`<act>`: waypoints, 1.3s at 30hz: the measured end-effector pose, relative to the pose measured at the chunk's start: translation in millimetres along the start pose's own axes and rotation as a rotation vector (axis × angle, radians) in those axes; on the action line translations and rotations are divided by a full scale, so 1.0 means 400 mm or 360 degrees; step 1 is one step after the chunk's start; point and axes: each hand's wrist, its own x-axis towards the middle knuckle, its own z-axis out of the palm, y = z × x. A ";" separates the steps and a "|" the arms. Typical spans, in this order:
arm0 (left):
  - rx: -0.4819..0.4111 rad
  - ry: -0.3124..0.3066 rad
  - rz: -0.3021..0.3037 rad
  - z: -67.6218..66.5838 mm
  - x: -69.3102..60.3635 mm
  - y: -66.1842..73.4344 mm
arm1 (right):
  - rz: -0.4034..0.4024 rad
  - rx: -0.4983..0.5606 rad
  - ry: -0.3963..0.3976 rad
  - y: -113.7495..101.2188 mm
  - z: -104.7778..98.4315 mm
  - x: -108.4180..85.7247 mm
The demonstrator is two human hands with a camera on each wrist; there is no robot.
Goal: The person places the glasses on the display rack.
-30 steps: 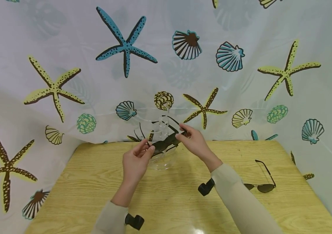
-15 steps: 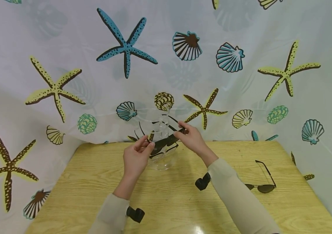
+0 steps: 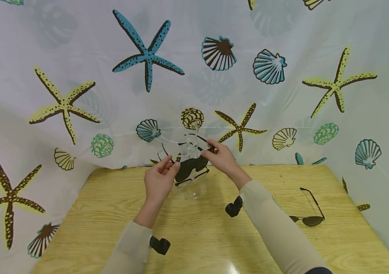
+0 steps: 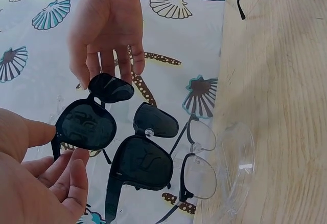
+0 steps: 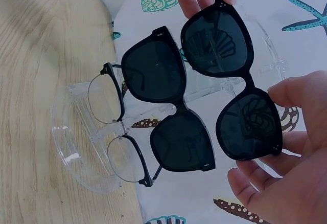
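Black sunglasses (image 3: 185,170) are held between both hands, in front of a clear stand (image 5: 71,155). The left hand (image 3: 158,185) pinches one end of the frame near the hinge, and the right hand (image 3: 224,161) grips the opposite end. In the left wrist view, the left hand (image 4: 36,175) is at the lower left and the right hand (image 4: 107,22) at the top. Below the held pair (image 5: 217,42), a second black pair (image 5: 153,70) and thin half-rim glasses (image 5: 143,168) sit on the stand. Whether the held pair touches the stand, I cannot tell.
Another pair of dark sunglasses (image 3: 312,220) lies on the right of the wooden table (image 3: 112,213), one temple raised and partly hidden by the right sleeve. A white cloth (image 3: 180,91) with starfish and shells hangs behind and at the sides.
The held sunglasses have tilted so their lenses show more fully in the head view. The right hand has shifted slightly left and up; the left hand keeps its hold with little movement.
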 end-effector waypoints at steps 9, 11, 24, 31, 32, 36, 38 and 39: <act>0.0024 -0.0004 -0.0014 0.003 0.021 0.002 | 0.0053 0.0087 0.0002 0.002 0.001 0.021; 0.0013 -0.0005 -0.0023 0.004 0.023 0.002 | 0.0056 0.0101 0.0005 0.003 0.002 0.023; -0.0011 0.0042 -0.0061 0.006 0.032 -0.005 | 0.0054 0.0067 0.0054 -0.004 0.008 0.038; 0.0025 0.0064 -0.0055 0.006 0.041 -0.010 | 0.0042 0.0059 0.0095 -0.003 0.015 0.044; 0.0025 0.0068 -0.0053 0.006 0.042 -0.010 | 0.0045 0.0064 0.0099 -0.004 0.016 0.045; 0.0023 0.0081 -0.0051 0.006 0.046 -0.012 | 0.0058 0.0068 0.0108 -0.006 0.019 0.046; 0.0024 0.0085 -0.0047 0.006 0.047 -0.012 | 0.0063 0.0071 0.0107 -0.006 0.021 0.047; 0.0026 0.0085 -0.0045 0.006 0.047 -0.012 | 0.0064 0.0070 0.0108 -0.006 0.021 0.047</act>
